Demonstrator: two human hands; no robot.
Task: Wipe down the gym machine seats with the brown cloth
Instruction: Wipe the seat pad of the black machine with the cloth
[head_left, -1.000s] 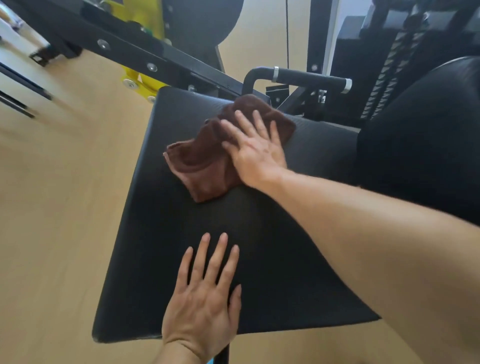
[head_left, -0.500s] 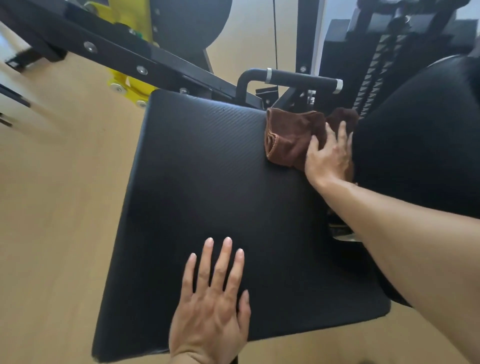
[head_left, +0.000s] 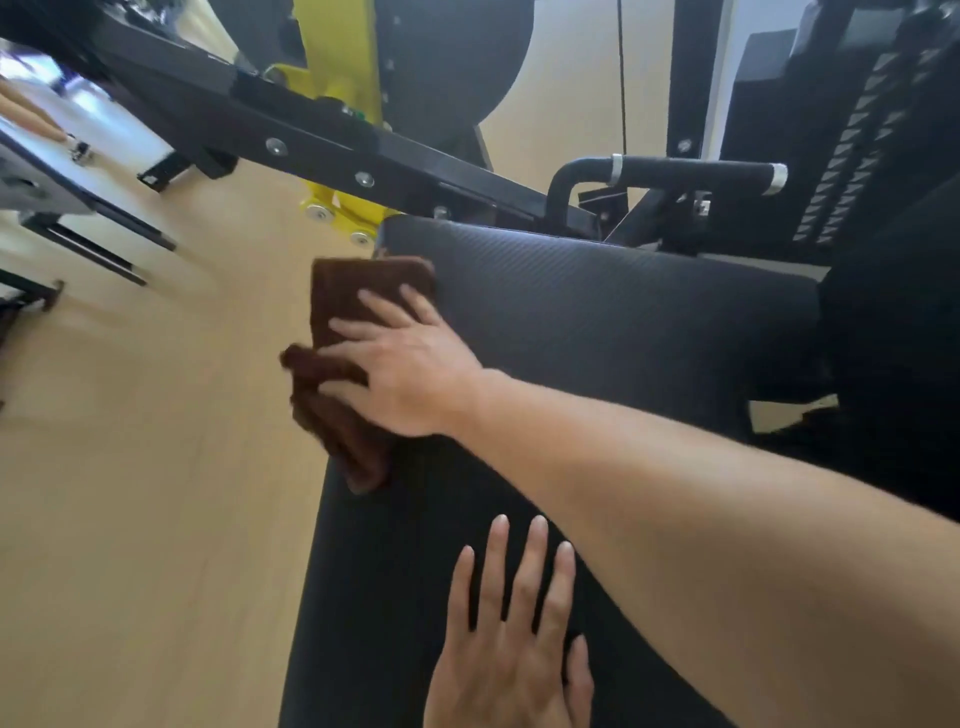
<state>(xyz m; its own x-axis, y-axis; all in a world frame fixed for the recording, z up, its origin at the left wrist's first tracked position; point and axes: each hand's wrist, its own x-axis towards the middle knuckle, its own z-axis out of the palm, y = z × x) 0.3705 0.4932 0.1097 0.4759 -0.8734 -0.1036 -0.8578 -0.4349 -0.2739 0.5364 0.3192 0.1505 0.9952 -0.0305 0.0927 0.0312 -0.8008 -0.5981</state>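
Observation:
The black padded seat (head_left: 597, 332) of the gym machine fills the middle of the view. A brown cloth (head_left: 343, 296) lies folded over the seat's left edge, partly hanging off it. My right hand (head_left: 410, 369) presses on the cloth with fingers spread and the thumb curled around its lower fold. My left hand (head_left: 514, 634) lies flat on the near part of the seat, fingers apart, holding nothing.
A black steel beam (head_left: 291, 140) with bolts runs diagonally above the seat, with a yellow bracket (head_left: 343, 208) under it. A padded handle bar (head_left: 691, 171) and a weight stack (head_left: 852, 156) stand behind. The black backrest (head_left: 904, 332) is at right. Wooden floor (head_left: 145, 467) lies to the left.
My right hand has swept the cloth from the seat's far right corner across to its left edge. My left hand stays flat on the near part of the seat.

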